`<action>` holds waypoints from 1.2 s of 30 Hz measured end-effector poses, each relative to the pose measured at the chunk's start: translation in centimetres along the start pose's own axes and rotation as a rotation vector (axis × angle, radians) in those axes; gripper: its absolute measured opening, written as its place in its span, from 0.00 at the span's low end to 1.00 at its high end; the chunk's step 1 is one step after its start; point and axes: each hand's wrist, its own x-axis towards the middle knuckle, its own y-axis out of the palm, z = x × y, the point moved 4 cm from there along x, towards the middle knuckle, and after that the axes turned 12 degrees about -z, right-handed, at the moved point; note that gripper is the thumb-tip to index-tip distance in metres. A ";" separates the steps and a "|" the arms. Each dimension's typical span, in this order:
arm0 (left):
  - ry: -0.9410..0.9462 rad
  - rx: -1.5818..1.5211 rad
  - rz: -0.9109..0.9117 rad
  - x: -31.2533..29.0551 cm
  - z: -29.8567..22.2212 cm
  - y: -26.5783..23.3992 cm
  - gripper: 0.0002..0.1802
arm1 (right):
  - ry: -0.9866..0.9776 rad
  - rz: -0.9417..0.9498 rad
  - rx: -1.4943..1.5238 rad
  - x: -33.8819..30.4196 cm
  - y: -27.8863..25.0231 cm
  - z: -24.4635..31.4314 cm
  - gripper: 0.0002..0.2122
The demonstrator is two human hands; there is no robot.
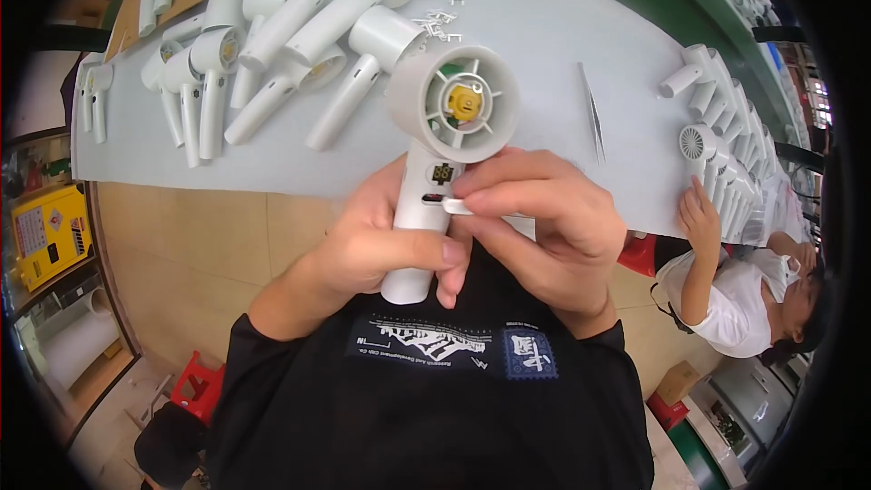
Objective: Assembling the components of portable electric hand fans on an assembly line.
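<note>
My left hand (367,240) is wrapped round the handle of a white handheld fan (410,95), held upright over the table's near edge. Its round head faces me, showing a yellow motor hub inside a spoked ring. On the handle are a small dark display (442,173) and, below it, an oblong slot (434,200). My right hand (553,213) pinches a small white plastic piece (455,207) between thumb and fingertips, at the slot's right end. Whether the piece is seated in the slot I cannot tell.
Several white fan bodies (336,14) lie on the grey table (535,63) at left. Small white clips (437,25) are scattered behind the held fan; tweezers (592,111) lie to the right. More fans (726,118) stand at far right, where a co-worker's hand (699,218) touches them.
</note>
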 end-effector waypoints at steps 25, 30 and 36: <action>0.003 0.019 0.067 -0.8 1.0 0.1 0.33 | 0.020 0.041 -0.057 -0.6 -0.6 0.4 0.09; -0.022 -0.148 0.096 -0.8 0.5 0.6 0.36 | 0.461 -0.201 0.405 -1.9 -1.7 -0.3 0.08; -0.051 -0.035 0.113 -1.1 1.2 0.1 0.32 | 0.090 0.059 0.083 -1.3 -0.7 0.2 0.08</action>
